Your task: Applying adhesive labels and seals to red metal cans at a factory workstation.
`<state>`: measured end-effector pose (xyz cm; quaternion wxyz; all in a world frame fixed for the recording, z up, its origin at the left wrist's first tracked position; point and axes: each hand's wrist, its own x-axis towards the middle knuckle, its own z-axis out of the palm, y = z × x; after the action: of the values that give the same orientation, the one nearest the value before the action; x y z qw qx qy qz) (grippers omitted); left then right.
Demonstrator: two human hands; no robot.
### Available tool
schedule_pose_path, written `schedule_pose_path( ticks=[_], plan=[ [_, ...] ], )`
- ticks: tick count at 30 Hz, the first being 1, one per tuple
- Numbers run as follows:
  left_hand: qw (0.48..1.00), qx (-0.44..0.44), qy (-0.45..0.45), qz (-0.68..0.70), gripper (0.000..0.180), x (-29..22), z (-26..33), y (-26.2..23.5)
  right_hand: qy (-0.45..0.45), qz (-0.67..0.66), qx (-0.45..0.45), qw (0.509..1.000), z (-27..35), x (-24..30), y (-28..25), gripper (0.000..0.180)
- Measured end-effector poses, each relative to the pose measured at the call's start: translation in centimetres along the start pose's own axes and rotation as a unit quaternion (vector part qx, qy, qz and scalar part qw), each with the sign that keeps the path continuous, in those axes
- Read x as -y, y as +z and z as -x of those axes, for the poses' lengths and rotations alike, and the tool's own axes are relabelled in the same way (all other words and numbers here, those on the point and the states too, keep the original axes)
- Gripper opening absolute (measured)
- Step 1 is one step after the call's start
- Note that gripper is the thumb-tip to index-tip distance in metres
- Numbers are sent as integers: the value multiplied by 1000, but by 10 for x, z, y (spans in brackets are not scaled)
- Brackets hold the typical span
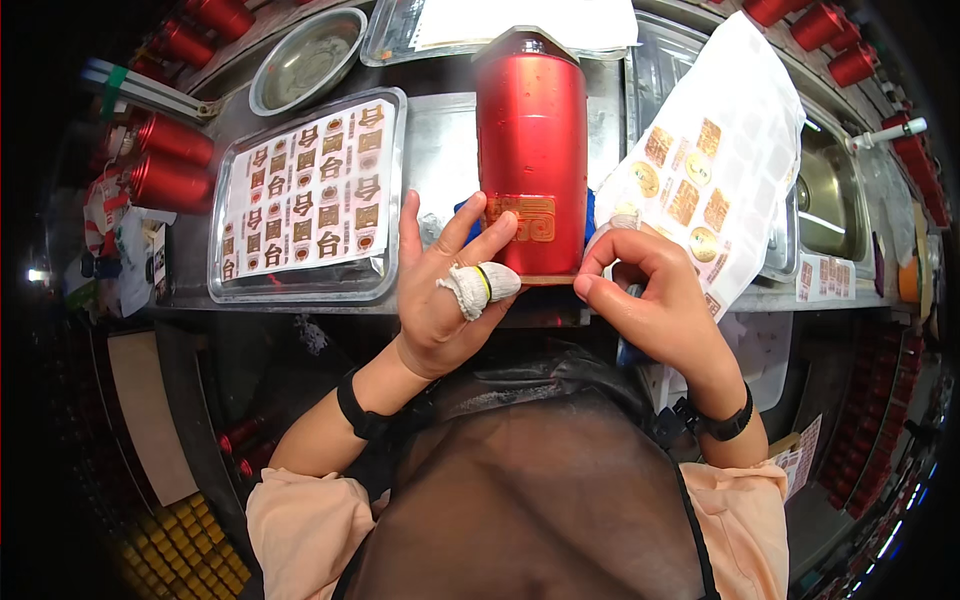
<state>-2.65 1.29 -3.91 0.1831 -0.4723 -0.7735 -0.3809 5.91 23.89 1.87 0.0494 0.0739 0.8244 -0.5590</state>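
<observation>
Steel counter (pixel 440 150) carries a tray (pixel 225 270) holding a sticker sheet (pixel 310 190). Upright at its front edge stands a red can (pixel 532 130). My left hand (pixel 445 290), fingers open, presses its gold label (pixel 522 218); my right hand (pixel 650 295) pinches another sticker sheet (pixel 715 160). A metal bowl (pixel 305 58) looks empty.

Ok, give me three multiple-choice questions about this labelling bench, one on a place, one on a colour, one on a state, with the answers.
1. Where does the metal tray of sticker sheets lie?
A. left of the big can
B. right of the big can
C. on the person's lap

2. What colour is the big can?
A. blue
B. red
C. green

3. How does the big can stand?
A. on its side
B. upside down in the sink
C. upright on the bench

Answers: 1 A, the tray sits left of the can; 2 B, its body is red with a gold label under the left hand; 3 C, it stands upright between both hands, the right hand at its base.
</observation>
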Motion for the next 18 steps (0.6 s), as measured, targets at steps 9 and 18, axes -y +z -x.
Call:
schedule_pose_path(
  ticks=[9, 18],
  plan=[
    [996, 48, 52, -51, 20, -18, -26, -4, -2, -29, -25, 999, -4, -15, 2, 15],
    [1000, 9, -14, 0, 27, -9, -8, 3, -20, -33, -8, 999, -4, -9, 3, 13]
  ],
)
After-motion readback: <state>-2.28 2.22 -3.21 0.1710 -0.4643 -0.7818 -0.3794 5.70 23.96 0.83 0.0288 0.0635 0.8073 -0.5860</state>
